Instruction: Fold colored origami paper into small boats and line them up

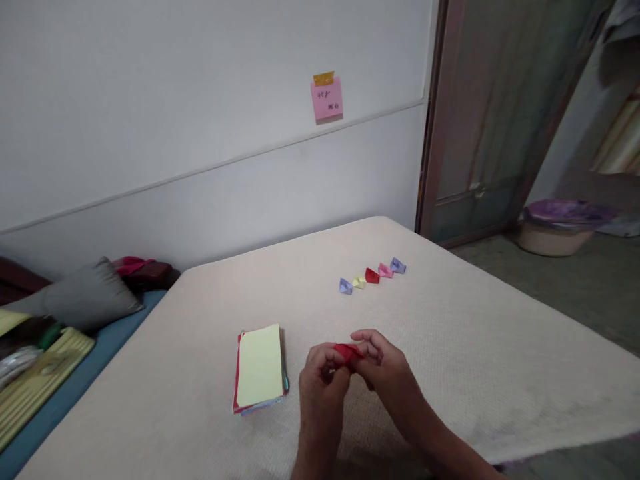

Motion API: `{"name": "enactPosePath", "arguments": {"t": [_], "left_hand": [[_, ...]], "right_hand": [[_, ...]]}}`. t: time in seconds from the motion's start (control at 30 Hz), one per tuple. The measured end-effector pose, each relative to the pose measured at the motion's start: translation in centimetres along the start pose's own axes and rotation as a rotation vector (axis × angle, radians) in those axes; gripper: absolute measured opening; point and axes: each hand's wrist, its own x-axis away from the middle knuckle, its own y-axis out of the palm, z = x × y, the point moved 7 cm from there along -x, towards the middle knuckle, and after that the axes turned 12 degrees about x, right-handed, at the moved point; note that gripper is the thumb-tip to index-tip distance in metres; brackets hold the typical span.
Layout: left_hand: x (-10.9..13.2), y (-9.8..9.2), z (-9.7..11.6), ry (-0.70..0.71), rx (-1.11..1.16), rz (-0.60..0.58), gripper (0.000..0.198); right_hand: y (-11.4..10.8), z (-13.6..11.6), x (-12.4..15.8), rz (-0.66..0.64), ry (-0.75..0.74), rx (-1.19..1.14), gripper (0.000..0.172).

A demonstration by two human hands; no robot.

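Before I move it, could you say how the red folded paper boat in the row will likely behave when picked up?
The red folded paper boat looks very light, so a nudge could probably skid or tip it on the pale textured mattress. Its creases may give slight stiffness, but a firm pinch would likely crush it.

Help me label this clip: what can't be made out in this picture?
In the head view:
The red paper: mostly hidden by the left hand and right hand, so its shape is unclear.
The paper stack: lower sheets hidden by its pale yellow top sheet.
The pink sticky note: writing too small to read.
The row of folded paper pieces: too small to show fold details.
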Motion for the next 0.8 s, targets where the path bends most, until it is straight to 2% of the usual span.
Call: {"name": "enactPosePath", "arguments": {"t": [0.27,0.4,0.5,0.67,0.8], "left_hand": [[0.2,0.1,0.5,0.084,-0.12,0.0,0.021],[0.2,0.2,0.6,0.107,-0.164,-0.008,0.023],[0.4,0.2,0.9,0.136,-0.191,0.005,0.025],[0.5,0.7,0.9,0.131,-0.227,-0.003,0.013],[0.7,0.7,0.7,0.16,-0.265,0.068,0.008]], "right_hand": [[-0.7,-0.1,-0.4,0.006,-0.161,0.194,0.026],[-1.0,-0.7,-0.2,0.008,-0.28,0.336,0.015],[-0.9,-1.2,0.2,0.005,-0.36,0.396,0.015],[-0.9,-1.5,0.6,0.024,-0.363,0.433,0.018],[-0.8,-1.7,0.8,0.041,-0.38,0.447,0.018]]}}
